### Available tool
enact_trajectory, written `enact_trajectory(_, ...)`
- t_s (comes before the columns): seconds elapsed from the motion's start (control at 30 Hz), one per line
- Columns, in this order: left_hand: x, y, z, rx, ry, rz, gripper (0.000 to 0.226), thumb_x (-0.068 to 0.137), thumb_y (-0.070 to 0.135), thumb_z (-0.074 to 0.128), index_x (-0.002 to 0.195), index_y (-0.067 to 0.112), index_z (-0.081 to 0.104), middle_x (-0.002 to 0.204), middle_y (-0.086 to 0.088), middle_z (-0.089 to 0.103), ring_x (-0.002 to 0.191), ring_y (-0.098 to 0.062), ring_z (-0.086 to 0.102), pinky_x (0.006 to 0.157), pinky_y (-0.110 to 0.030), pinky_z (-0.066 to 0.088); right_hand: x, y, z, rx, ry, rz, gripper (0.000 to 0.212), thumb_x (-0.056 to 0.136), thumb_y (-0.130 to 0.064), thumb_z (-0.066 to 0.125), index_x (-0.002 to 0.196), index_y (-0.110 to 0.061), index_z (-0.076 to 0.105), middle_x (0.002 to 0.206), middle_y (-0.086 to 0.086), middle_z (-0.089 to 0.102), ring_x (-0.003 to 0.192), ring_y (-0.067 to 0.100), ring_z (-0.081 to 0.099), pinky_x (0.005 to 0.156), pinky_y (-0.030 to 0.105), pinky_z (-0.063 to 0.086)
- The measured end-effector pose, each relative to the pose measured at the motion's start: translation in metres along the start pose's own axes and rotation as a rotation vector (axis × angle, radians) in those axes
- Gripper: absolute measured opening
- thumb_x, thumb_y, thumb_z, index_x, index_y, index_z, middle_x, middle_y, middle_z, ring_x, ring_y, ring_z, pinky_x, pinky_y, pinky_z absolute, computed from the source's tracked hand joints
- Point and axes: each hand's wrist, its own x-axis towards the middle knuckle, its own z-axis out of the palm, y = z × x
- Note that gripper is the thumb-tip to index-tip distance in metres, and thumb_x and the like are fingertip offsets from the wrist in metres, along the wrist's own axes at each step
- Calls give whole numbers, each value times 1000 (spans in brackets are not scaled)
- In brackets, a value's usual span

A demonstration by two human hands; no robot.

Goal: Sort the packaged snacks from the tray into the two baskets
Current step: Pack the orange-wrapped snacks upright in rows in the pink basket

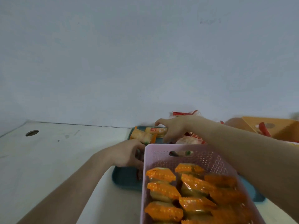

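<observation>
A pink basket (149,159) in front of me holds several orange-wrapped snacks (163,189). Behind it lies the dark teal tray (124,178) with orange packs (143,135) and red-and-white packs (192,139). My left hand (127,155) rests on the tray beside the pink basket's left wall, fingers curled around a dark snack that is mostly hidden. My right hand (173,128) reaches over the tray's far end, fingers spread above an orange pack (157,130); whether it touches the pack is unclear. An orange basket (281,128) at the far right holds a red pack (263,129).
The white table (56,156) meets a pale wall at the back. A round cable hole (32,133) sits at the table's far left. A red-and-white pack (186,113) sticks up behind my right hand near the wall.
</observation>
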Motion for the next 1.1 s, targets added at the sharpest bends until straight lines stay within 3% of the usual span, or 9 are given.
enact_trajectory(0.1,9,-22,0,17,70,-57,31,76,43,74,104,31,68,99,11,67,91,-10,62,82,-33,54,18,-2,5,-243,-26,13,92,83,-44,70,153,-35,10,149,7,41,123,27,48,97,38,44)
enact_trajectory(0.23,21,-39,-7,144,254,-81,23,77,22,69,99,28,73,95,5,68,88,-16,62,78,-34,54,27,-3,13,-290,23,-24,83,83,-47,68,149,-23,23,145,5,46,124,27,48,96,39,42)
enact_trajectory(0.33,35,-38,-7,151,477,-81,41,83,12,61,121,26,64,127,0,57,117,-18,49,101,-35,43,31,-2,17,-225,65,-44,77,82,-41,72,143,-24,28,137,6,51,115,25,51,95,40,46)
enact_trajectory(0.43,57,-33,-3,210,335,-95,59,87,28,63,142,33,42,152,-2,36,139,-24,31,113,-39,29,35,1,21,-207,93,-70,76,79,-37,75,139,-28,29,133,5,53,108,23,51,95,42,47)
enact_trajectory(0.6,69,-28,-8,95,309,-110,51,69,48,68,117,32,59,114,4,66,102,-20,61,88,-39,51,35,-1,24,-220,176,-147,57,85,-29,66,136,-26,42,127,5,58,115,27,55,88,34,45)
enact_trajectory(0.7,69,-30,-7,89,451,-190,51,80,41,62,127,25,49,115,-3,65,99,-23,60,84,-35,50,28,-3,13,-64,290,-130,34,91,-34,54,117,-15,64,117,10,65,102,26,59,82,33,45)
enact_trajectory(0.87,45,-18,-19,-415,788,-106,13,98,28,47,106,22,56,108,-6,66,89,-23,64,75,-36,53,-22,-4,-20,386,364,-166,45,100,-40,38,87,-10,69,81,4,63,67,21,55,62,29,49)
enact_trajectory(1.0,3,21,-34,-698,930,6,23,103,21,37,100,16,60,88,-10,65,63,-13,65,56,-24,52,-95,8,-32,718,336,-277,31,100,-34,45,89,-12,65,84,6,61,71,17,55,66,31,42)
enact_trajectory(1.1,-28,55,-34,-655,905,97,35,103,28,37,87,11,63,70,-9,64,49,-8,61,46,-19,48,-135,19,-24,702,305,-336,21,100,-26,51,98,-12,66,88,2,69,76,16,63,65,25,47)
